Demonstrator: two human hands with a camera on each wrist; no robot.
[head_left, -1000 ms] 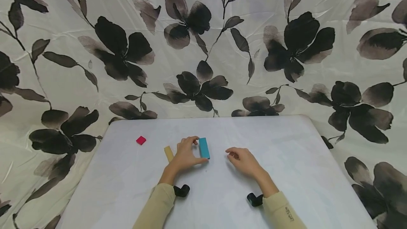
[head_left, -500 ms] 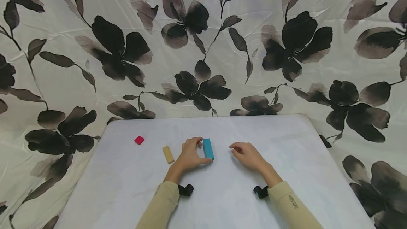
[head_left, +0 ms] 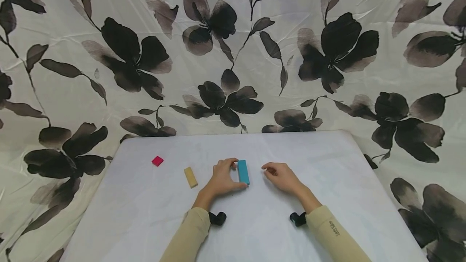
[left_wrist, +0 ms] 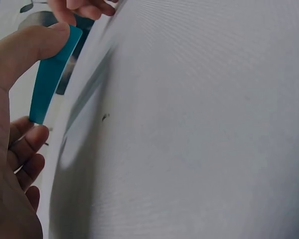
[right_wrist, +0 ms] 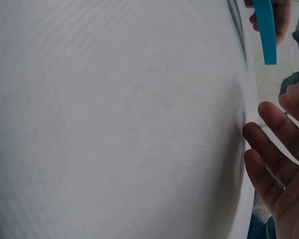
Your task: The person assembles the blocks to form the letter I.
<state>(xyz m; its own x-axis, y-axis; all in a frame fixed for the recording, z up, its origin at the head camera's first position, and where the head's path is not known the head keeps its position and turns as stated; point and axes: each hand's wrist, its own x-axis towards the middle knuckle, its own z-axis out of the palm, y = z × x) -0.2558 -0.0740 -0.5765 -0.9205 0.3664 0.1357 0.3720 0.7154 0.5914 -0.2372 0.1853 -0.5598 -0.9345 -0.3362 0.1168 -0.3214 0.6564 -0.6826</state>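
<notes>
A long blue block (head_left: 243,172) is pinched lengthwise by my left hand (head_left: 223,179), thumb at the near end and fingertips at the far end. In the left wrist view the blue block (left_wrist: 54,74) is apart from its shadow on the table, so it is held above the surface. My right hand (head_left: 281,177) is just right of the block, holding nothing. Its fingers (right_wrist: 269,152) are loosely bent in the right wrist view, apart from the block.
A yellow block (head_left: 191,177) lies on the white table (head_left: 255,229), left of my left hand. Farther left and back is a small red block (head_left: 157,161). Behind the table hangs a flower-patterned cloth (head_left: 225,51).
My left hand has moved to the right with the blue block, uncovering the yellow block. The right hand has shifted slightly. The view has also drifted a little.
</notes>
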